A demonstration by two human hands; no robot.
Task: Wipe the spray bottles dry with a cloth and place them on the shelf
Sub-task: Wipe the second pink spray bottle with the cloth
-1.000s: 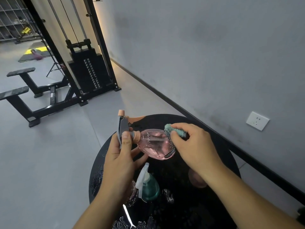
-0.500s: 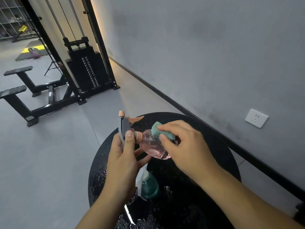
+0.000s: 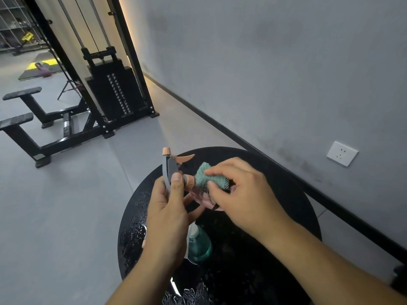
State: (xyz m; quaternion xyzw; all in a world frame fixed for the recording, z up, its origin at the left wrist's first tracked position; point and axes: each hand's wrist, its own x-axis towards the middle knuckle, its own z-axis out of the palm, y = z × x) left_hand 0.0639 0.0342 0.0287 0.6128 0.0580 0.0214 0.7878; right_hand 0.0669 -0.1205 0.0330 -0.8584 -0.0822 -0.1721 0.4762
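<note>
Head view, wet black table [image 3: 286, 194], grey wall [image 3: 264, 62]

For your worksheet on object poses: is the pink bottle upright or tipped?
Tipped. The pink bottle lies sideways in the left hand, its head pointing left, body towards the right hand.

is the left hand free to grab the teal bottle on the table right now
Probably not yet. The left hand grips the pink bottle by its sprayer while the right hand rubs it with the cloth. The teal bottle stands just under the left wrist, so it looks close once that hand is freed.
</note>
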